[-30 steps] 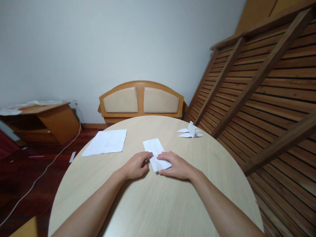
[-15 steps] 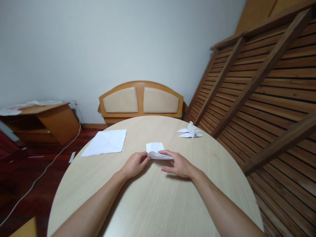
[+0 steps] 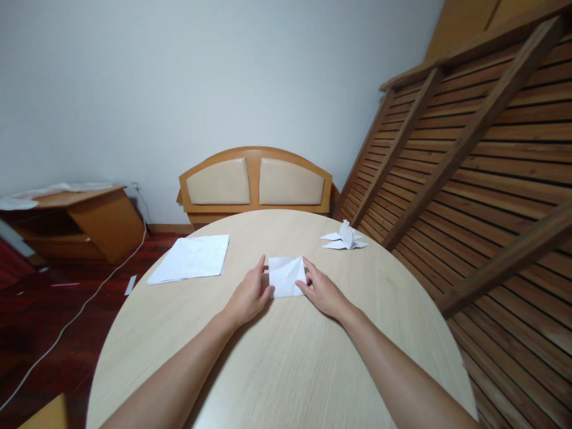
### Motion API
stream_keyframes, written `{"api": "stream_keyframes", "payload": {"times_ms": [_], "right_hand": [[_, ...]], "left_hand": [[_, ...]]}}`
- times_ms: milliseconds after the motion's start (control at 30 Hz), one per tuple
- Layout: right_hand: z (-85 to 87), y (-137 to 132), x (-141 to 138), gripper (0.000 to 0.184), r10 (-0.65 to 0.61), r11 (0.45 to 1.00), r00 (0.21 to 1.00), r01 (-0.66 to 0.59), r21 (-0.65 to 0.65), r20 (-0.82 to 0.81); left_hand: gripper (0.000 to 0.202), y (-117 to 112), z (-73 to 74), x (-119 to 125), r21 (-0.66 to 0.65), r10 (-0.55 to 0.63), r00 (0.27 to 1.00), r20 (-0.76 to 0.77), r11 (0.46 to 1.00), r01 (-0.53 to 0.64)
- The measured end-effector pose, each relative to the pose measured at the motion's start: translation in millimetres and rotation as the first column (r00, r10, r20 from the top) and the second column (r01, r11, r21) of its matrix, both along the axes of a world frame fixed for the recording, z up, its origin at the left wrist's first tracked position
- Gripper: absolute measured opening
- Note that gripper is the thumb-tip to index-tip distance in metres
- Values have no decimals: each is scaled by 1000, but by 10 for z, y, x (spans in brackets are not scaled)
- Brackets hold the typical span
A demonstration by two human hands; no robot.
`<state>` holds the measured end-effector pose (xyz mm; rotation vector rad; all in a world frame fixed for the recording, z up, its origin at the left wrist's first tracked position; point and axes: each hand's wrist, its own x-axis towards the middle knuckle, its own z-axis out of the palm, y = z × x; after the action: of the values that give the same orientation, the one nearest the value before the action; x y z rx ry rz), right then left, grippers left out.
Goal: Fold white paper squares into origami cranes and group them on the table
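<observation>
A small folded white paper (image 3: 286,276) lies flat near the middle of the round light-wood table (image 3: 277,363). My left hand (image 3: 248,296) rests at the paper's left edge, fingers stretched along it and thumb touching its lower left corner. My right hand (image 3: 322,292) rests at the paper's right edge, fingers extended and fingertips pressing the lower right side. Both hands lie flat against the table, framing the paper.
A stack of white sheets (image 3: 191,257) lies at the table's far left. A folded paper figure (image 3: 345,236) sits at the far right. A wooden chair back (image 3: 255,182) stands behind the table, a slatted wooden frame (image 3: 473,155) leans right, and a low cabinet (image 3: 75,217) stands left.
The long paper strip was folded in half away from me into a small square. Both hands moved from its near end to either side of the folded piece.
</observation>
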<state>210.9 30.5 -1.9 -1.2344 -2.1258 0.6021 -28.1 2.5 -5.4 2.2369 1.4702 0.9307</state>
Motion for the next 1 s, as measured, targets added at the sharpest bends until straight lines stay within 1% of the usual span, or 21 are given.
{"api": "stream_keyframes", "payload": {"times_ms": [67, 100, 167, 200, 233, 300, 367, 400, 433, 533, 633, 700, 800, 1000], "right_hand": [[-10, 1, -10, 67, -47, 997, 997, 44, 61, 59], [-5, -4, -19, 68, -83, 992, 992, 73, 103, 93], [26, -32, -48, 67, -138, 976, 979, 108, 189, 151], [49, -56, -70, 66, -139, 970, 975, 98, 222, 175], [75, -87, -96, 63, -108, 970, 975, 60, 237, 192], [116, -165, -159, 59, 49, 972, 971, -100, 211, 234], [129, -247, -223, 61, 217, 960, 932, -258, 111, 292], [124, -282, -251, 64, 269, 952, 910, -300, 54, 317], [114, -310, -275, 67, 290, 951, 895, -310, 6, 338], [75, -341, -309, 72, 268, 963, 882, -256, -83, 386], [53, -314, -284, 70, 197, 980, 884, -169, -104, 424], [41, -279, -237, 65, 148, 989, 886, -120, -91, 440], [14, -213, -134, 58, 97, 995, 885, -80, -57, 454], [-29, -93, 21, 52, -27, 1000, 889, 26, 8, 458]], "left_hand": [[71, 12, -29, -14, 87, -28, 994, -106, 996, 37], [64, 17, -41, -18, 100, -47, 986, -157, 993, 63], [52, 22, -59, -18, 85, -79, 967, -241, 991, 102], [48, 20, -62, -15, 68, -91, 958, -273, 991, 113], [46, 16, -60, -8, 49, -97, 950, -297, 992, 117], [47, -1, -39, 10, 9, -103, 940, -324, 994, 111], [49, -23, -6, 31, -29, -107, 937, -332, 994, 104], [50, -33, 11, 40, -45, -106, 937, -334, 994, 97], [51, -43, 25, 48, -58, -101, 936, -337, 995, 87], [53, -61, 35, 61, -77, -73, 927, -367, 996, 48], [57, -63, 10, 60, -63, -43, 918, -395, 998, 20], [57, -59, -1, 58, -48, -22, 919, -394, 999, 4], [49, -53, 20, 59, -18, 3, 921, -390, 1000, -10], [32, -57, 103, 74, 83, -21, 921, -389, 995, 58]]}}
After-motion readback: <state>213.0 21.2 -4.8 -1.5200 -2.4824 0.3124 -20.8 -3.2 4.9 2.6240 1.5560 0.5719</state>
